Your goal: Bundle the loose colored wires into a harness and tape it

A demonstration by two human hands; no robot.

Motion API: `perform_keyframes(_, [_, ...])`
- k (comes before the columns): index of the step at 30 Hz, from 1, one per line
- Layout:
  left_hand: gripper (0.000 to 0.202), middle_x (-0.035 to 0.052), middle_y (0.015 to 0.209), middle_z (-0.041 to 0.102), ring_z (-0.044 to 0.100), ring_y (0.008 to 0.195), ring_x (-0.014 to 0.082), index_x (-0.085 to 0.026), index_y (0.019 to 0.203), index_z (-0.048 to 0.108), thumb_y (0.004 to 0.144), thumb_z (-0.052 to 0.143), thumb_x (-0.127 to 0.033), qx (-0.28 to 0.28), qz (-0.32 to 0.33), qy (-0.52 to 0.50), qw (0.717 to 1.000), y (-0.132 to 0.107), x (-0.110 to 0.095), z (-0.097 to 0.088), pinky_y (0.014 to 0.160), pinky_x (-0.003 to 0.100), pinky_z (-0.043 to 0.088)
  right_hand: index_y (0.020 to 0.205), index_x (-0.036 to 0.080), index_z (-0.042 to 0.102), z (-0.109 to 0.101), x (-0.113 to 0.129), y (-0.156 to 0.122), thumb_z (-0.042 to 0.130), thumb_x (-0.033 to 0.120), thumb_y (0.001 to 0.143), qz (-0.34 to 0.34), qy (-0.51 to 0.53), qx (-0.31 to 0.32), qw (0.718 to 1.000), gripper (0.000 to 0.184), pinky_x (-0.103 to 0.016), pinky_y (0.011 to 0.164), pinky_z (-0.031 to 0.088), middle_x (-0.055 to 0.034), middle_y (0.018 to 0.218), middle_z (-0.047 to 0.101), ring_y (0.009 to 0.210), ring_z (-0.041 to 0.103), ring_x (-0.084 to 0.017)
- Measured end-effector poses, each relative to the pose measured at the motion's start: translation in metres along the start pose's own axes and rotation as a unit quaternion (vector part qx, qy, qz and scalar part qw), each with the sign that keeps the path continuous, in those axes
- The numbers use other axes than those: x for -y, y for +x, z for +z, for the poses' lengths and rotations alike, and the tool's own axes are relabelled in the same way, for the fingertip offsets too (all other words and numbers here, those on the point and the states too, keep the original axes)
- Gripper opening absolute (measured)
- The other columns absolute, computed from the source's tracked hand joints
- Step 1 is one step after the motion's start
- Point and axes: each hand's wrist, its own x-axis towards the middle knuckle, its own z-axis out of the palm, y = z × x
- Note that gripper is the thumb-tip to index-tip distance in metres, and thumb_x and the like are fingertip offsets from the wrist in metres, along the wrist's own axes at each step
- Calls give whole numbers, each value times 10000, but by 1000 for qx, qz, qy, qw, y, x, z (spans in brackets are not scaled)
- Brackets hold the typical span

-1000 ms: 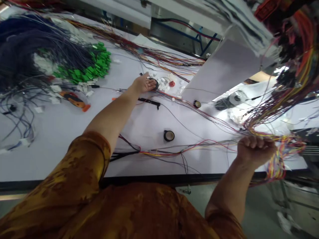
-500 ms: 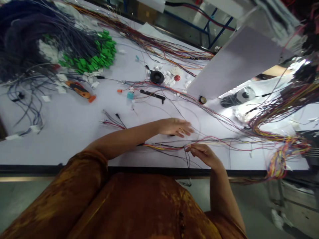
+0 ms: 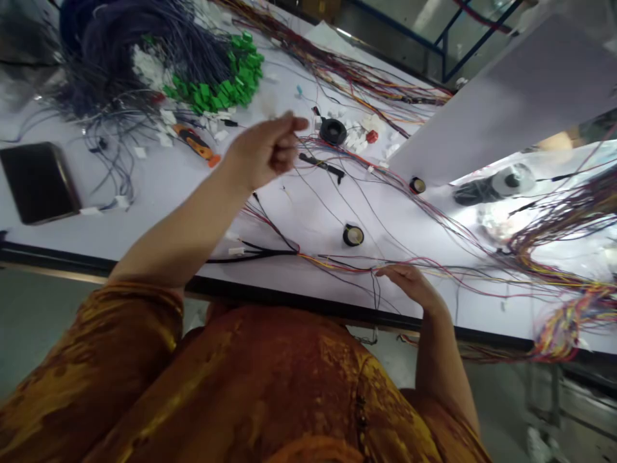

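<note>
My left hand (image 3: 263,151) is raised above the white table (image 3: 159,212) with its fingers curled in a pinch; a thin wire seems to run down from it, but what it holds is blurred. My right hand (image 3: 409,286) rests near the table's front edge, fingers pinched on a bundle of thin coloured wires (image 3: 337,262) that runs across the table to the right. A small roll of tape (image 3: 353,235) lies just beyond the bundle, between the two hands.
A heap of dark blue wires (image 3: 116,51) and green connectors (image 3: 226,87) fills the back left. An orange-handled tool (image 3: 195,141), a black tape roll (image 3: 333,130), a dark tablet (image 3: 41,182) and a tilted white board (image 3: 491,109) also sit on the table. Tangled coloured wires (image 3: 563,321) hang off the right edge.
My left hand has lifted from the table near the wire bundle up and to the left, closing into a pinch. My right hand stays at the bundle. The view has tilted toward the left.
</note>
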Motion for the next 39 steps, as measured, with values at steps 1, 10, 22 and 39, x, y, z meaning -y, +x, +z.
perform_keyframes(1, [273, -77, 548, 267, 285, 429, 25, -129, 868, 621, 1052, 446, -231, -26, 1, -4, 1000, -3, -9, -14, 408, 152, 179, 893, 193, 804, -3, -4, 2, 584, 556, 875, 9, -7, -5, 1000, 425, -351, 800, 575, -74, 881, 792, 827, 730, -228])
perform_keyframes(10, [183, -71, 486, 381, 273, 382, 37, -157, 818, 609, 896, 657, -315, 22, 34, 197, 980, -78, 25, -89, 392, 181, 152, 979, 204, 796, -24, 3, 29, 705, 564, 770, 31, -67, -32, 997, 426, -418, 850, 565, -89, 992, 776, 904, 715, -258])
perform_keyframes(22, [276, 80, 1080, 699, 660, 979, 215, -181, 1002, 638, 1007, 438, -371, 178, 89, 633, 748, -128, 87, -78, 844, 324, 482, 957, 168, 720, 141, 133, 145, 623, 203, 895, -216, -187, 25, 958, 120, -276, 734, 406, -74, 983, 648, 825, 568, -152])
perform_keyframes(39, [299, 98, 1394, 605, 695, 929, 234, -182, 1110, 615, 1041, 405, -382, 189, 140, 757, 610, -108, 107, -80, 598, 312, 385, 976, 185, 679, 158, 130, 161, 624, 274, 821, -159, 24, 5, 987, 187, -247, 621, 339, 42, 683, 538, 636, 452, -102])
